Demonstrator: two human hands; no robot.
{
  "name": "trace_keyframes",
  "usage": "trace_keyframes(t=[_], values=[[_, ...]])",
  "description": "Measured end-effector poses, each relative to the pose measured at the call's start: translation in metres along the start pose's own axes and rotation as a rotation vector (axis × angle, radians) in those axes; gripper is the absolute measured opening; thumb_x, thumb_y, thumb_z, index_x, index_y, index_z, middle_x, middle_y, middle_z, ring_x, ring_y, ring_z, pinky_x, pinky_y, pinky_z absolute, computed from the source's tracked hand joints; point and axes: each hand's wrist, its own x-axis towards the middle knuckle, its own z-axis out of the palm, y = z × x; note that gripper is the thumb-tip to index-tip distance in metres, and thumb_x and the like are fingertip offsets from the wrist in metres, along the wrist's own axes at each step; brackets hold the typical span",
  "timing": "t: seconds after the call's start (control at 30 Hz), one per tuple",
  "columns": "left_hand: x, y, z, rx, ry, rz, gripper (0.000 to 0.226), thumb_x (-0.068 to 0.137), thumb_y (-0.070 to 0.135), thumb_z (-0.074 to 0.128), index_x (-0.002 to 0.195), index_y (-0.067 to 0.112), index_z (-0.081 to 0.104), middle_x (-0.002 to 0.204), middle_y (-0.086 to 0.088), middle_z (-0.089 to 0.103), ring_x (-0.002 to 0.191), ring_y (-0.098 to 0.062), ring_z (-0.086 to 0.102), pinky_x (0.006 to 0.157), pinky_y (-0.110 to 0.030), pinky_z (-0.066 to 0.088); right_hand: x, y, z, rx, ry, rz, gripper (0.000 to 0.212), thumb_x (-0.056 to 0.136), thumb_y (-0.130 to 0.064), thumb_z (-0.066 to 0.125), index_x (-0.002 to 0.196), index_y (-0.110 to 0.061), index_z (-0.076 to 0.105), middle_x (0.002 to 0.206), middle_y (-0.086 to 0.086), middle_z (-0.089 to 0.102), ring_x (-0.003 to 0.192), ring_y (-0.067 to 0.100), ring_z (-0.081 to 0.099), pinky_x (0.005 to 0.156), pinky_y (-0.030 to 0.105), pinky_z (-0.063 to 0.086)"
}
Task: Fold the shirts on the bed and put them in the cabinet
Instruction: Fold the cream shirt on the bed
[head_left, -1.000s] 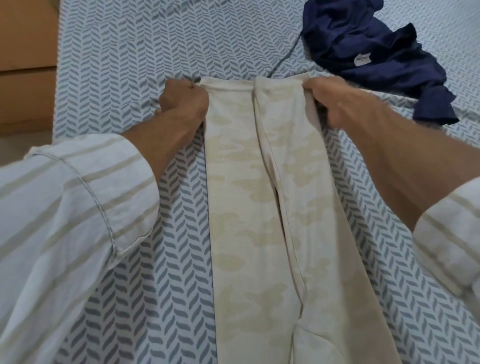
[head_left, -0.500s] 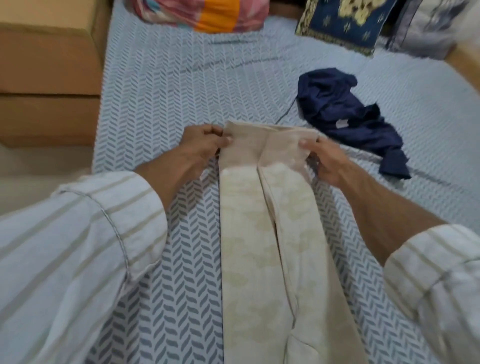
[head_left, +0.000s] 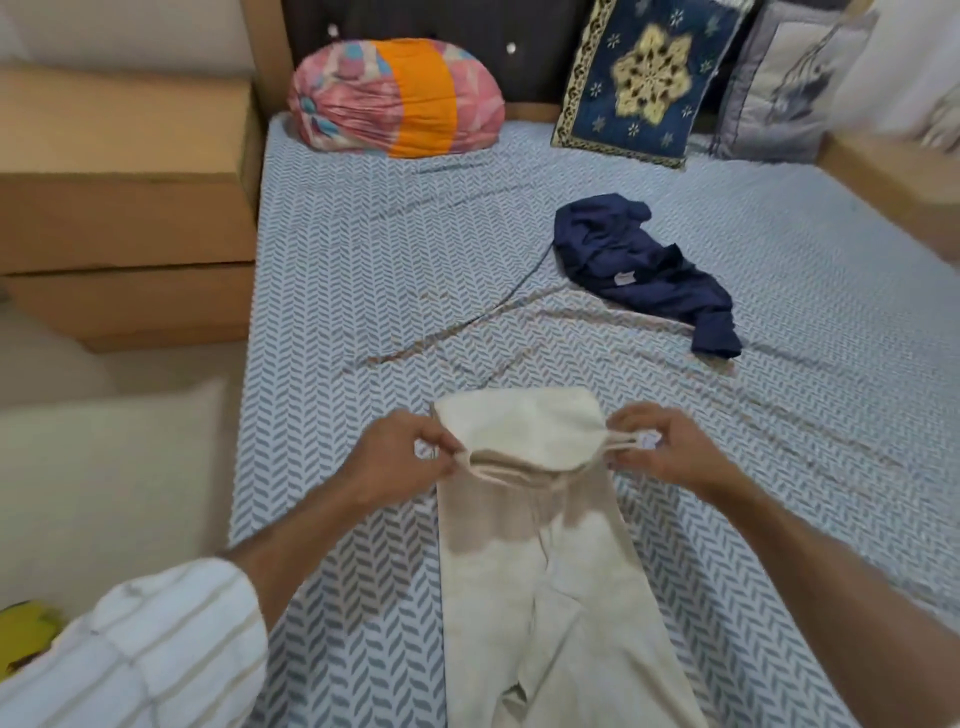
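Pinching the far end of the cream shirt (head_left: 540, 561), the left hand (head_left: 400, 457) and right hand (head_left: 670, 447) each close a grip on a corner, lifted above the bed (head_left: 363, 291). Open sheet lies beyond; a navy shirt (head_left: 644, 270) sits crumpled, well apart.

light: soft, even, indoor | shadows: faint | glare: none | blur: slight motion smear throughout | edges: wide-angle bowing, softer corners
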Motion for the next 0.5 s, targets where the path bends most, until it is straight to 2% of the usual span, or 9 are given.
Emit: trace_keyframes(t=[0.07, 0.13, 0.2, 0.23, 0.27, 0.3, 0.37, 0.43, 0.5], values=[[-0.013, -0.01, 0.013, 0.024, -0.083, -0.037, 0.027, 0.074, 0.02, 0.081, 0.073, 0.045, 0.071, 0.09, 0.013, 0.074, 0.087, -0.002, 0.068, 0.083, -0.025, 0.055, -0.019, 0.012, 0.012, -0.009, -0.069, 0.061, 0.027, 0.066, -0.009, 0.088, 0.077, -0.032, 0.079, 0.1, -0.004, 0.07, 0.091, 0.003, 0.066, 0.079, 0.023, 0.051], [-0.017, -0.017, 0.019, 0.031, -0.069, -0.071, 0.029, 0.078, 0.015, 0.081, 0.081, 0.042, 0.07, 0.091, 0.01, 0.071, 0.083, -0.003, 0.066, 0.076, -0.019, 0.054, -0.026, 0.009, 0.017, 0.141, -0.115, 0.161, 0.013, 0.072, -0.013, 0.084, 0.08, -0.019, 0.077, 0.094, 0.003, 0.068, 0.084, 0.016, 0.065, 0.073, 0.029, 0.051], [-0.013, -0.02, 0.021, -0.118, 0.042, -0.167, 0.022, 0.083, 0.011, 0.076, 0.091, 0.03, 0.07, 0.091, 0.002, 0.071, 0.084, -0.012, 0.067, 0.075, -0.026, 0.053, -0.017, 0.004, 0.018, 0.403, -0.088, 0.258, 0.041, 0.07, -0.036, 0.085, 0.08, -0.005, 0.06, 0.079, 0.017, 0.055, 0.068, 0.026, 0.053, 0.06, 0.032, 0.044], [-0.008, -0.019, 0.022, -0.217, 0.095, -0.239, 0.016, 0.087, 0.012, 0.074, 0.096, 0.024, 0.069, 0.092, -0.003, 0.071, 0.086, -0.018, 0.068, 0.075, -0.032, 0.053, -0.009, 0.001, 0.017, 0.488, -0.049, 0.322, 0.052, 0.073, -0.046, 0.083, 0.08, -0.006, 0.052, 0.076, 0.017, 0.049, 0.062, 0.022, 0.047, 0.053, 0.028, 0.039], [-0.001, -0.017, 0.022, -0.295, 0.137, -0.312, 0.011, 0.09, 0.016, 0.072, 0.099, 0.02, 0.067, 0.093, -0.007, 0.071, 0.088, -0.024, 0.068, 0.074, -0.037, 0.053, 0.004, 0.002, 0.017, 0.505, 0.017, 0.408, 0.053, 0.078, -0.05, 0.078, 0.081, -0.005, 0.051, 0.073, 0.015, 0.049, 0.059, 0.019, 0.045, 0.05, 0.024, 0.037], [0.007, -0.013, 0.022, -0.338, 0.159, -0.371, 0.011, 0.092, 0.023, 0.072, 0.1, 0.016, 0.066, 0.094, -0.01, 0.07, 0.088, -0.028, 0.068, 0.072, -0.039, 0.053, 0.016, 0.001, 0.017, 0.491, 0.068, 0.503, 0.052, 0.083, -0.051, 0.074, 0.084, -0.002, 0.058, 0.069, 0.01, 0.055, 0.056, 0.015, 0.045, 0.05, 0.024, 0.036], [0.024, -0.006, 0.023, -0.392, 0.176, -0.466, 0.029, 0.093, 0.033, 0.071, 0.096, 0.005, 0.069, 0.091, -0.016, 0.071, 0.079, -0.03, 0.066, 0.065, -0.037, 0.052, 0.038, 0.003, 0.021, 0.453, 0.08, 0.656, 0.049, 0.08, -0.054, 0.077, 0.089, -0.006, 0.073, 0.067, 0.002, 0.062, 0.052, 0.012, 0.043, 0.052, 0.027, 0.033], [0.04, 0.002, 0.025, -0.41, 0.223, -0.561, 0.037, 0.091, 0.037, 0.073, 0.087, 0.0, 0.069, 0.084, -0.016, 0.068, 0.073, -0.027, 0.063, 0.063, -0.03, 0.047, 0.052, -0.002, 0.026, 0.407, 0.065, 0.734, 0.044, 0.074, -0.053, 0.083, 0.086, -0.011, 0.075, 0.069, 0.003, 0.064, 0.054, 0.014, 0.041, 0.051, 0.028, 0.031], [0.056, 0.005, 0.028, -0.396, 0.263, -0.628, 0.03, 0.088, 0.031, 0.077, 0.082, 0.004, 0.065, 0.08, -0.013, 0.065, 0.072, -0.026, 0.061, 0.065, -0.029, 0.047, 0.063, -0.007, 0.028, 0.381, 0.067, 0.766, 0.038, 0.075, -0.044, 0.085, 0.087, -0.009, 0.073, 0.072, 0.007, 0.064, 0.053, 0.015, 0.042, 0.05, 0.026, 0.032]])
